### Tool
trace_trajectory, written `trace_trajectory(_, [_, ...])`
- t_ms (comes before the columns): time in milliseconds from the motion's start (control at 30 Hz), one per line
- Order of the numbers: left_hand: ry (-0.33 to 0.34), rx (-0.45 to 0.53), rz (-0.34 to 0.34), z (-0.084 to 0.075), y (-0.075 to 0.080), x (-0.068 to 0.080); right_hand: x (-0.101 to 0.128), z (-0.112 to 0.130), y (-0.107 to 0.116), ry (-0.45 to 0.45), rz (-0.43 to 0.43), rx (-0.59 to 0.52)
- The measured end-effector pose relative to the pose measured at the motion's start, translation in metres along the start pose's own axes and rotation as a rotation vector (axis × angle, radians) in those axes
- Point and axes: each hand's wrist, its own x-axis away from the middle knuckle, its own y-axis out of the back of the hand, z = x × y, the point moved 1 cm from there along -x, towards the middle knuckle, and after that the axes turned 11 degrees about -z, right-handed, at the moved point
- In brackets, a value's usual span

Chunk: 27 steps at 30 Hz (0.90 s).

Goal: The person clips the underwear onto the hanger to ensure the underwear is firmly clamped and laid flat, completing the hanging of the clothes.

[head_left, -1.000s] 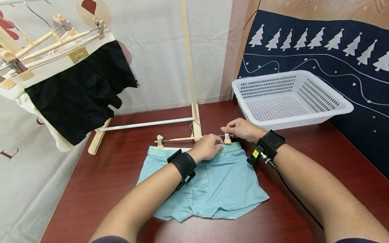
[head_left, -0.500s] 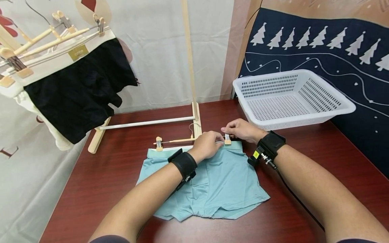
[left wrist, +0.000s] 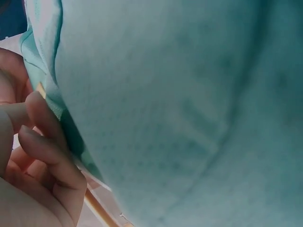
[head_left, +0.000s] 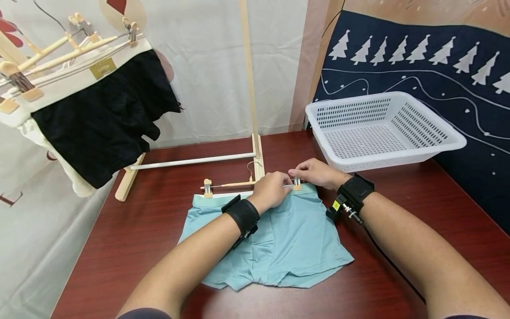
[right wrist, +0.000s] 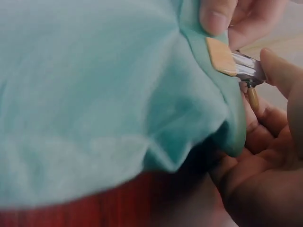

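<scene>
Light blue boxer briefs (head_left: pixel 291 235) lie flat on the table, waistband away from me. A wooden clip hanger (head_left: pixel 235 184) lies along the waistband, its left clip (head_left: pixel 208 189) on the band's left part. My left hand (head_left: pixel 272 190) pinches the waistband just left of the right clip (head_left: pixel 297 183); its thumb shows on the band in the right wrist view. With thumb and fingers, my right hand (head_left: pixel 316 173) pinches that clip by its handle end. The clip's wooden jaw overlaps the waistband in the right wrist view. Fabric fills most of the left wrist view, beside curled left fingers (left wrist: pixel 52 151).
A white perforated basket (head_left: pixel 398 155) stands at the back right. On the left, black shorts (head_left: pixel 103 110) and a white garment (head_left: pixel 79 184) hang from clip hangers. The wooden rack's base (head_left: pixel 257 159) and white crossbar (head_left: pixel 191 162) are behind the hanger on the red-brown table (head_left: pixel 151 230).
My left hand has shifted slightly up and right to the clip's side. The right hand and its clip have moved slightly left. The briefs stay nearly in place.
</scene>
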Motion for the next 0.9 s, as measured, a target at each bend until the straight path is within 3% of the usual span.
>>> trace_trajectory(233, [-0.011, -0.012, 0.049, 0.004, 0.005, 0.001, 0.002, 0.004, -0.001, 0.023, -0.007, 0.062])
trace_trajectory(433, [0.008, 0.046, 0.021, 0.022, 0.030, 0.008, 0.005, 0.006, -0.002, 0.001, -0.031, 0.105])
trace_trajectory(633, [0.111, 0.114, -0.038, 0.064, 0.065, 0.027, 0.006, 0.013, -0.005, 0.028, -0.105, 0.174])
trace_trajectory(767, [0.183, 0.181, -0.070, 0.096, 0.088, 0.043, 0.005, 0.029, -0.012, 0.162, -0.227, 0.233])
trace_trajectory(900, [0.239, 0.171, -0.118, 0.127, 0.107, 0.061, -0.001, 0.057, -0.034, 0.319, -0.303, 0.245])
